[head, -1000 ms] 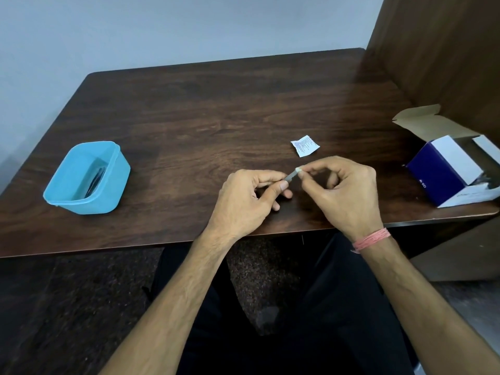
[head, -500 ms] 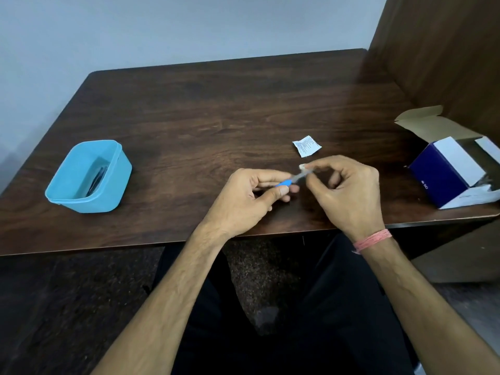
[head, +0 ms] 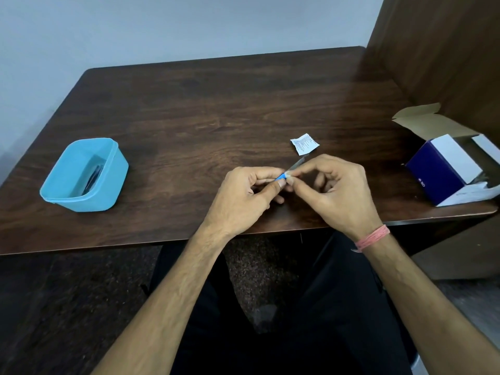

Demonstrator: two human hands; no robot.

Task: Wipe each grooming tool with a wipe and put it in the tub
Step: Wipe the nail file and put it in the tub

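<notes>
— Since half a second back, my right hand [head: 339, 194] has slid along the tool [head: 293, 169] toward the left hand [head: 243, 197], so the fingertips of both now nearly meet at the blue handle. More of the grey metal end pokes out beyond the right fingers than before.

— What is each hand gripping?

— My left hand pinches the blue end of the tool between thumb and forefinger. My right hand is closed narrowly around the shaft just beside it; a small pale bit shows at those fingertips, which may be the wipe, but I cannot tell for sure.

— Where is the tool relative to the tabletop?

— It sits above the near middle of the tabletop [head: 216, 104], tilted, with its thin tip pointing up and away toward a small torn white packet [head: 304, 143] lying flat just beyond it. Whether the tip touches the packet, I cannot tell.

— And the tub?

— I see the blue tub [head: 81, 197] well off to my left on the tabletop, upright and open. Something dark lies inside it, too shadowed to name.

— Anything else?

— An open navy and white box [head: 443, 171] stands at the right edge, flap up. A pink thread band [head: 372, 238] circles my right wrist.
</notes>
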